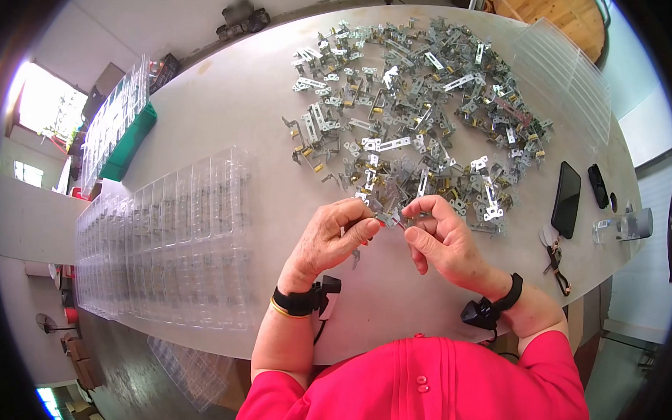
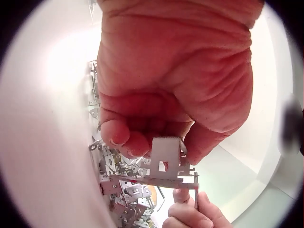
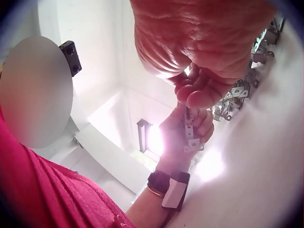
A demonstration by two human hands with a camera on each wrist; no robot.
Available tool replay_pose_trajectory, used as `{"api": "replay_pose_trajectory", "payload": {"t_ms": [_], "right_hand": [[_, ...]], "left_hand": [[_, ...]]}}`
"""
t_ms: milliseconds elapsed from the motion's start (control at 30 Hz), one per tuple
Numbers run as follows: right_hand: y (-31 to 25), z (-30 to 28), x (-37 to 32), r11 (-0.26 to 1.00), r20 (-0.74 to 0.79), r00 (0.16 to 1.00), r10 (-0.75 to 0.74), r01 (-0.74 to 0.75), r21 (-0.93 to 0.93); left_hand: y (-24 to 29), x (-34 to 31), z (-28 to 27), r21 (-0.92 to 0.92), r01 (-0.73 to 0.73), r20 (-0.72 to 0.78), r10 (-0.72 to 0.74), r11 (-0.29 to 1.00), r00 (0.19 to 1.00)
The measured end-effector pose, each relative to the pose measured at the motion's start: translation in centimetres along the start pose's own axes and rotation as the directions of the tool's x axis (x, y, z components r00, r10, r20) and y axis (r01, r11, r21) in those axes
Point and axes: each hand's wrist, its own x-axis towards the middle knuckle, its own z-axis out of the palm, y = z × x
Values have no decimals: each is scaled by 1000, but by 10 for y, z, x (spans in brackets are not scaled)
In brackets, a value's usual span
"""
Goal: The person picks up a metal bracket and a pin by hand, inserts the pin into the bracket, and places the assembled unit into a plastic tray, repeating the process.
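A small metal bracket (image 2: 165, 159) with a square hole is pinched between the thumb and fingers of the left hand (image 1: 333, 236). The right hand (image 1: 446, 240) holds the other end of the piece with thumb and fingertips, close beside the left hand. In the right wrist view the metal piece (image 3: 190, 128) hangs between the two hands, a strip with holes and a wider end. Just beyond both hands lies a large heap of metal brackets (image 1: 428, 117), some with brass-coloured parts. Fingers partly hide the held piece.
Clear plastic trays (image 1: 179, 241) with compartments lie at the left, near a green bin (image 1: 129, 143). Another clear tray (image 1: 570, 77) is at the back right. At the right are a phone (image 1: 566, 199), scissors (image 1: 555, 262) and a clear container (image 1: 605, 231).
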Motion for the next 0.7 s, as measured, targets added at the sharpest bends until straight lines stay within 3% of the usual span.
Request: {"api": "replay_pose_trajectory", "payload": {"t_ms": [167, 267, 467, 633, 700], "right_hand": [[0, 0, 0, 1000, 39, 999, -13, 12, 25], [0, -1, 1, 998, 45, 999, -25, 22, 61], [0, -1, 1, 998, 96, 994, 43, -47, 39], [-7, 2, -3, 988, 36, 994, 100, -95, -119], [-2, 0, -2, 980, 21, 999, 44, -39, -196]], "left_hand": [[3, 0, 2, -7, -32, 11, 32, 999, 999], [3, 0, 3, 64, -11, 69, 7, 998, 998], [-2, 2, 6, 201, -119, 121, 96, 972, 988], [1, 0, 10, 269, -172, 91, 153, 948, 984], [-1, 1, 11, 292, -212, 107, 188, 933, 976]]}}
